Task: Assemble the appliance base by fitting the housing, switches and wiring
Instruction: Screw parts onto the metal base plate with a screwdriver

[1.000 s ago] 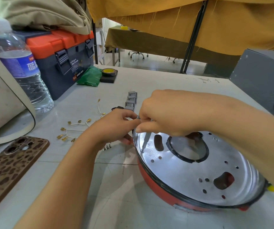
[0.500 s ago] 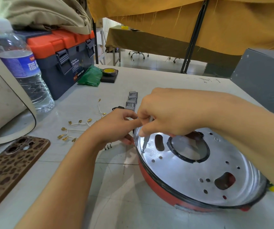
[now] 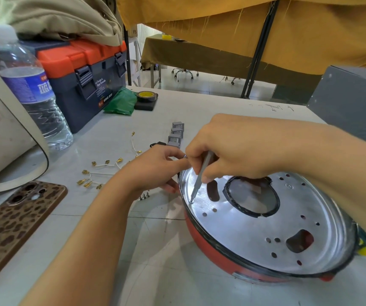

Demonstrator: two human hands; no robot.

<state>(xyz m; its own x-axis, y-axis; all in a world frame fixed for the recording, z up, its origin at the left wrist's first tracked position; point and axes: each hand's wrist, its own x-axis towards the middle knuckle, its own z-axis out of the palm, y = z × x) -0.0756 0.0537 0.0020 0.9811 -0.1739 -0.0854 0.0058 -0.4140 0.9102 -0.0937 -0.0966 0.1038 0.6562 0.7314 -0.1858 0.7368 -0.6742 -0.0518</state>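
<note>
White table — right hand grip round screwdriver, left hand pinching housing rim.

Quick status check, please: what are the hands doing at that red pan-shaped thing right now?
Right hand grips screwdriver, tip on a screw in the metal plate. Left hand pinches the base rim. Nothing in the way.

The red housing with its silver perforated plate is lying flat on the table; grey switches and white wires are lying left of the housing.
</note>
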